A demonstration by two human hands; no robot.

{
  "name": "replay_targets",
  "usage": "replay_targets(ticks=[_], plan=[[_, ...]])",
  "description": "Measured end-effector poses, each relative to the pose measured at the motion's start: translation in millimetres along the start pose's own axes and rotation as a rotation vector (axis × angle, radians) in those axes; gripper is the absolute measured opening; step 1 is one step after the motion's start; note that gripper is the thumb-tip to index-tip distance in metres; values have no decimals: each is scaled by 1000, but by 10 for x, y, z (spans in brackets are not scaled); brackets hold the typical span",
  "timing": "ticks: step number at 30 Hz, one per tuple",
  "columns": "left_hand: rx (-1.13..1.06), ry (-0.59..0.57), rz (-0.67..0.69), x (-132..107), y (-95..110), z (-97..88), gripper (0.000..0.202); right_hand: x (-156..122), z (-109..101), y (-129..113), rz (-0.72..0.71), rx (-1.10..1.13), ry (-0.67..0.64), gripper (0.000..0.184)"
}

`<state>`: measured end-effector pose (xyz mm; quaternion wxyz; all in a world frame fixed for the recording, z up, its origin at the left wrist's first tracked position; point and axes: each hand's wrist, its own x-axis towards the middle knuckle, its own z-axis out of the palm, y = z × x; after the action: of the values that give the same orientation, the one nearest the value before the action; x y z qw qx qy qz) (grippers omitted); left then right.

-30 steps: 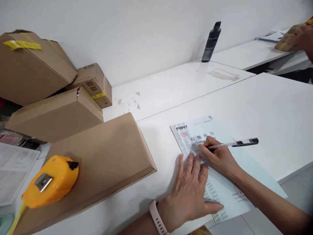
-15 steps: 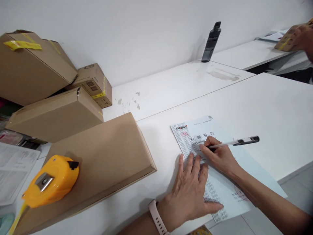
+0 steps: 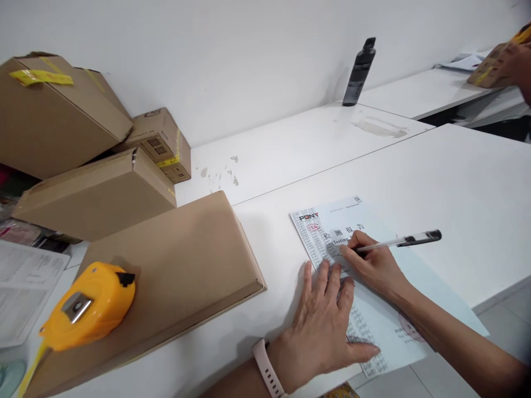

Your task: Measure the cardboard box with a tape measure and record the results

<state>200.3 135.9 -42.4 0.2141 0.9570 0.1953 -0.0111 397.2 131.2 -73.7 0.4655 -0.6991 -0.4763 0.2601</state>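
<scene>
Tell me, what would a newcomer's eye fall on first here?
Probably the bright orange tape measure, lying on the flat cardboard box at lower left. Next, at lower right, the right hand holds a black-and-clear pen over a pale printed sheet, while the left hand lies spread across its left edge. Farther back, a dark bottle stands out against the white wall.

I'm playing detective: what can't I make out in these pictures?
In the head view:
Wording after "Testing" on the report cover: hidden by the right hand, holding a pen.
Fine text on the printed sheet: too small.
Blade end of the tape measure: cut off by the bottom edge.
Most of the co-worker: cut off by the right edge.
</scene>
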Motion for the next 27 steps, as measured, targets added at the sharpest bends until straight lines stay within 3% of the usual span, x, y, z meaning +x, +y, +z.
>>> replay_targets(ticks=[27], plan=[[-57,-22,-8,12,-8,11,92,20,-12,24,-19,-26,14,33]])
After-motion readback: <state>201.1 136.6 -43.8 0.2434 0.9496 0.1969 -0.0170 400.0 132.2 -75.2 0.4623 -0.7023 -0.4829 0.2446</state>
